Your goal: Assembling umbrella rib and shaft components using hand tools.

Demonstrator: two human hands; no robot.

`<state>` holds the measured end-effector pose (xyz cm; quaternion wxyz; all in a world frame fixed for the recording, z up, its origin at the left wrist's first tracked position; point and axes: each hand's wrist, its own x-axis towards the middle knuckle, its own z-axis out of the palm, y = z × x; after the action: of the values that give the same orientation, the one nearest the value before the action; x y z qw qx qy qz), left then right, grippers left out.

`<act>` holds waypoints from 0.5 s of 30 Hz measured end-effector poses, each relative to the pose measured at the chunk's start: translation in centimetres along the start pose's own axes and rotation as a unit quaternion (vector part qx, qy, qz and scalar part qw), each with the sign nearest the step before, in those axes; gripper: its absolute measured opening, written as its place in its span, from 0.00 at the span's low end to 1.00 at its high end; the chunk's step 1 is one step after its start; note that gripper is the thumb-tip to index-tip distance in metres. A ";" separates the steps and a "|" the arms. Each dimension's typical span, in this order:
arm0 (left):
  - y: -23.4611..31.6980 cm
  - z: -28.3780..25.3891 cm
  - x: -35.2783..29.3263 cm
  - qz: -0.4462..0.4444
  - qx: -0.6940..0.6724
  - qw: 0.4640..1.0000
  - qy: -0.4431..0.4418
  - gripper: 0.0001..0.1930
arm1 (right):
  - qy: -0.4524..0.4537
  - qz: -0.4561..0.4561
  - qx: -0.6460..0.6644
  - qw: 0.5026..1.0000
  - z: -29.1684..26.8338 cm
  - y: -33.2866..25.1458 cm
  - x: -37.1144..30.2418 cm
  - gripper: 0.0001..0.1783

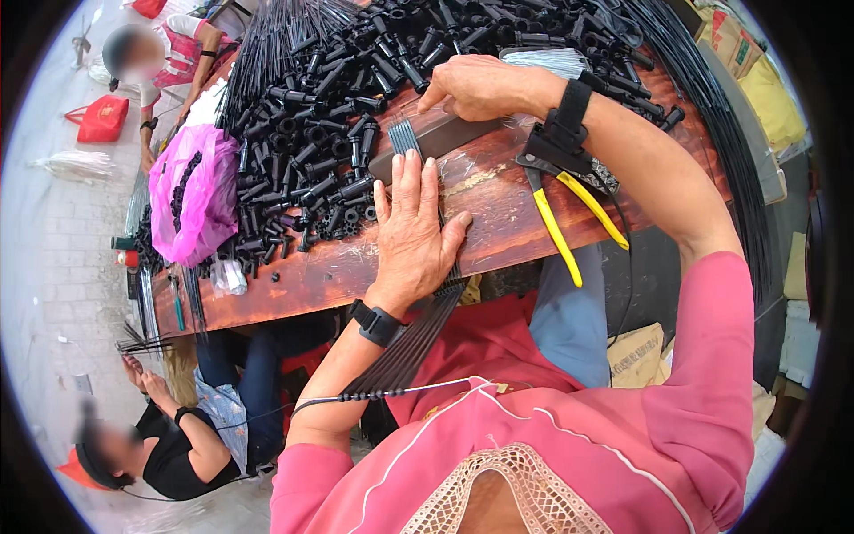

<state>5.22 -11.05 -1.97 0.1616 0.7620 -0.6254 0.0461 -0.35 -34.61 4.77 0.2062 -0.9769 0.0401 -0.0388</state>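
Slender grey rods [404, 136] lie side by side beneath the left hand's [409, 227] flattened grip, the right hand's [480, 86] unclear.

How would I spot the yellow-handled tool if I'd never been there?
Find the reddish-brown table. Right of the person's left hand, a tool lies with two handles spread toward the near edge. Their bright yellow sets it apart from the black pieces heaped on the table.

One wide fisheye view from my head, facing down and forward, my pink top [640, 418] very near, my left hand [411, 227] and right hand [485, 89] farther off over the worktop [498, 218], pale floor [80, 222] far left
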 end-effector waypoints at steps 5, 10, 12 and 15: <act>0.1 0.0 0.0 -0.005 -0.007 1.000 -0.009 0.38 | 0.013 -0.007 -0.022 1.000 0.3 0.7 0.0 0.24; 0.0 0.0 0.0 -0.003 -0.010 1.000 -0.009 0.38 | 0.034 0.002 -0.017 0.999 0.5 0.9 -0.1 0.27; -0.2 0.0 -0.1 -0.007 -0.013 1.000 -0.006 0.38 | 0.044 0.003 -0.021 0.999 0.7 1.1 0.3 0.28; -0.1 0.0 -0.1 -0.004 -0.015 1.000 0.002 0.39 | 0.040 0.005 -0.004 0.999 1.0 1.5 0.3 0.30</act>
<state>5.30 -10.91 -2.02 0.1745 0.7618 -0.6228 0.0370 -0.01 -35.63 3.27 0.2011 -0.9751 0.0531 -0.0765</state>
